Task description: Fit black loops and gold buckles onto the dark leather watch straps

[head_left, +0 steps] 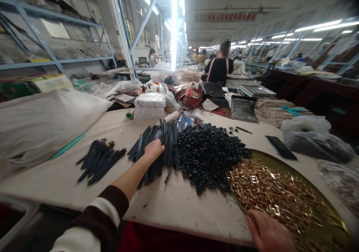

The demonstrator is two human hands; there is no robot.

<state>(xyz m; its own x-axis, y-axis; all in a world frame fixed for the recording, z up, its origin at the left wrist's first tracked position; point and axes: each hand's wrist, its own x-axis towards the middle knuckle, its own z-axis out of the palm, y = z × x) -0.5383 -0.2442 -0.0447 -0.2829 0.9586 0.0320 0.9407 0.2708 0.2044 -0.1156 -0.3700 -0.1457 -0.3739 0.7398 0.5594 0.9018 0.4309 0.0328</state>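
Observation:
My left hand [154, 150] reaches onto a pile of flat black straps [168, 136], its fingers pinched at a strap among them. The fingertips are partly hidden. At the lower right, my right hand [267, 229] is closed around a thin, pointed metal tool [240, 206], whose exact kind I cannot make out. That hand is beside a round golden tray [262, 155] heaped with gold-coloured metal buckles [272, 192]. Between the straps and the tray lies a large heap of small black loops [210, 154]. Several black straps with buckles [102, 158] lie in a bunch on the left.
White cloth [42, 121] covers a mound on the left of the table [179, 207]. A phone [280, 147] lies on the right near plastic-wrapped goods [319, 143]. Packets and a black bag [244, 108] crowd the back. A person [218, 68] is farther off.

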